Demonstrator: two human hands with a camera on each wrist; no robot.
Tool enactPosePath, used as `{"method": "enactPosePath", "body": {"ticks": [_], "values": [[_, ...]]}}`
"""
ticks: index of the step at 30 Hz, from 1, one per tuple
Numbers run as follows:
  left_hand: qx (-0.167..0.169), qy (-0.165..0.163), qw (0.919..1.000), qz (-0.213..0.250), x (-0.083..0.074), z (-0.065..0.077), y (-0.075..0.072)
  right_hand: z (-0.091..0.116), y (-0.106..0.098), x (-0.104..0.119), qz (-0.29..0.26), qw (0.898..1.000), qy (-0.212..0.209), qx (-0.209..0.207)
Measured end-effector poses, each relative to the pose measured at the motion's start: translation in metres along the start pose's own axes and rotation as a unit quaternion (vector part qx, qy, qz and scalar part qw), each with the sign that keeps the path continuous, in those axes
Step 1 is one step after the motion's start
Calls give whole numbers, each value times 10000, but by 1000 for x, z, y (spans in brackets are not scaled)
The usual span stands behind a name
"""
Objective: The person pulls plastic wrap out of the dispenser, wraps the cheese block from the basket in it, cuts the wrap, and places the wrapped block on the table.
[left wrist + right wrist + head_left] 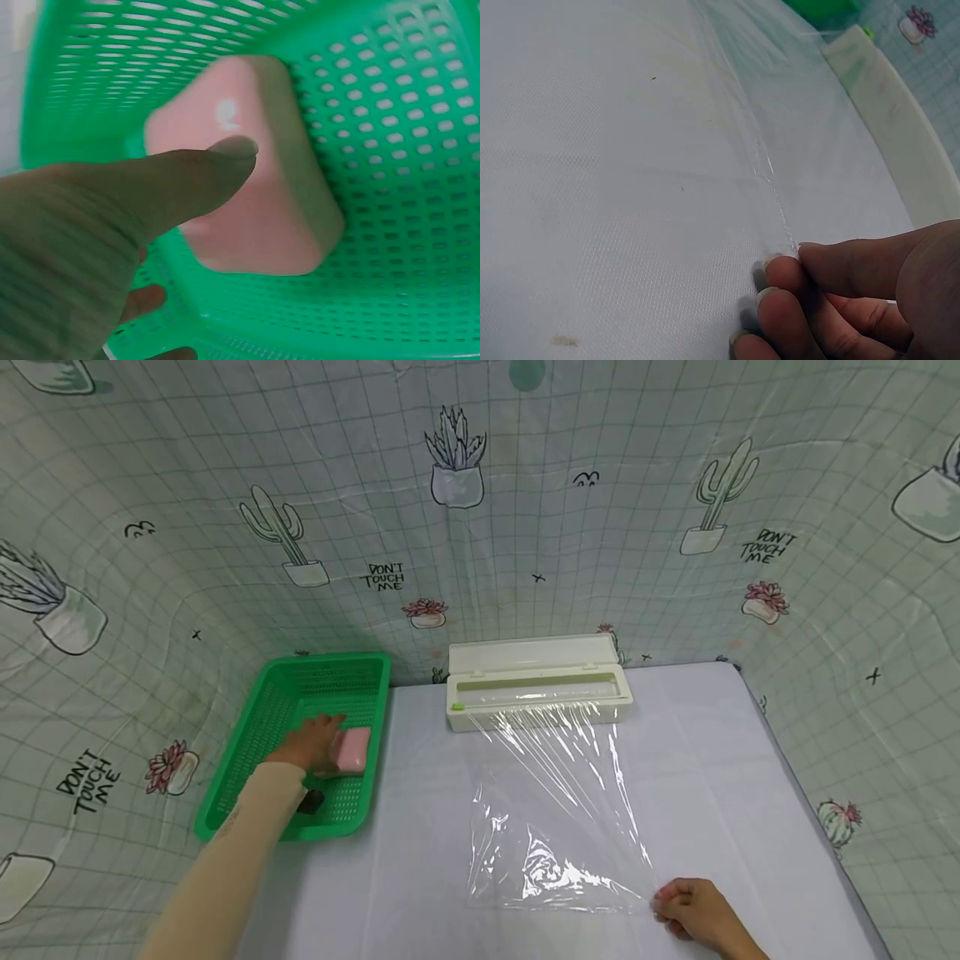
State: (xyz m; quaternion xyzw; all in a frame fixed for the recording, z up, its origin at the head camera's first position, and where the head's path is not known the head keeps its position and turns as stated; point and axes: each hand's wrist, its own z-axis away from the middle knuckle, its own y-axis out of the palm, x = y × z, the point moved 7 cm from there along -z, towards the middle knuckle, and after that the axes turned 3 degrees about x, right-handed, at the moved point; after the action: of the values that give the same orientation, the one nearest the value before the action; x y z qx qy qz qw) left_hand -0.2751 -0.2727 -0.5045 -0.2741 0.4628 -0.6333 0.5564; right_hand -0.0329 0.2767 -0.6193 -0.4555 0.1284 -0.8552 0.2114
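Observation:
My left hand is down inside the green basket, at a pink, soap-like block. In the left wrist view its thumb lies over the block's glossy top, while the other fingers are spread at the lower left, partly hidden. Between thumb and fingertips, my right hand pinches the near right corner of a clear sheet of plastic wrap. The sheet stretches, creased and shiny, from a white wrap dispenser whose lid stands raised at the back.
A small dark object lies in the basket beside the left wrist. White cloth covers the table. Patterned fabric with cactus drawings rises behind and on both sides.

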Motion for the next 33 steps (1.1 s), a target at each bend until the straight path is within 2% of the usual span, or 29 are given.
{"method": "enactPosePath", "body": {"ticks": [8, 15, 21, 25, 29, 33], "values": [[262, 38, 9974, -678, 4, -18, 26, 1, 1, 1, -63, 9997, -139, 179], [-127, 227, 9906, -1345, -4, -19, 33, 1, 2, 3, -83, 9986, -365, 372], [-840, 416, 9771, -1908, -9, -20, 30, 0, 2, 3, -85, 9980, -436, 451], [-1123, 532, 9707, -2059, -11, -16, 26, -1, 2, 3, -81, 9985, -355, 407], [-1384, 529, 9720, -1826, -9, -11, 15, -2, 1, 2, -68, 9991, -246, 349], [-1648, 464, 9766, -1303, -9, -3, -6, -2, 0, 2, -71, 9993, -202, 313]]}}
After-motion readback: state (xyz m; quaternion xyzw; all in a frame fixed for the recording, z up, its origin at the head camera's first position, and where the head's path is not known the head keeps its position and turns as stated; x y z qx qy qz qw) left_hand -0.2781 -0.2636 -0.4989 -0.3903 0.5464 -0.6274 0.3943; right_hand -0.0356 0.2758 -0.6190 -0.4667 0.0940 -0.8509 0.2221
